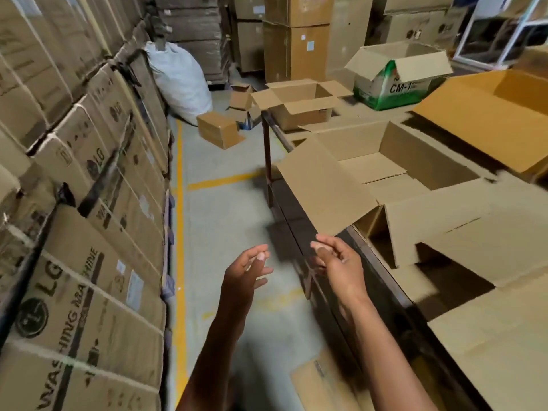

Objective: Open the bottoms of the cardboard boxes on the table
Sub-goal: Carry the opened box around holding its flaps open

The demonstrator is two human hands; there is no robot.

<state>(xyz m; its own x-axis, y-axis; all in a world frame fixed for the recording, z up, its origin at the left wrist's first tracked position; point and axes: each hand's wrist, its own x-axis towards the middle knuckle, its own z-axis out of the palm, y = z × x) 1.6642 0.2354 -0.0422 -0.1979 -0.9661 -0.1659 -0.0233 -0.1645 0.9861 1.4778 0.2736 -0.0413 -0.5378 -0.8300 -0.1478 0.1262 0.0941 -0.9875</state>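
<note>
Cardboard is not yet in either grip: my left hand (249, 266) and right hand (333, 256) hover loosely curled and empty, just short of the nearest open box (385, 173) on the surface (382, 262). Its big flap overhangs the edge, so a careless tug could drag it to the floor. Stacked cartons (74, 292) on my left read "LG WASHING MACHINE"; a green box (394, 87) shows "CM-1".
</note>
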